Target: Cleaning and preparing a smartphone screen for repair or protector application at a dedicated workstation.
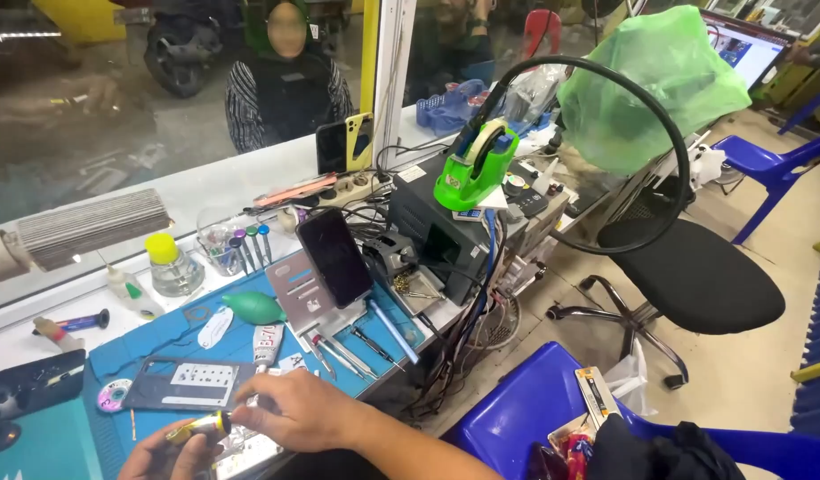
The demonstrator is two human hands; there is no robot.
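My left hand (165, 458) is at the bottom edge of the head view, fingers closed around a small yellow-and-silver cylindrical tool (199, 427). My right hand (299, 411) reaches across from the right and pinches the tool's other end with its fingertips. Both hands hover over a blue work mat (152, 342). Just beyond them lies an opened phone back frame (188, 382), dark with a white inner plate. A small reel of tape (113, 395) lies left of the frame.
A dark phone (334, 256) leans on a metal stand. Screwdrivers and tweezers (352, 347) lie on the mat. A green tape dispenser (474, 169) sits on a black box. A person (285, 84) sits behind the glass. Blue plastic chair (526, 404) and black office chair (686, 271) stand at right.
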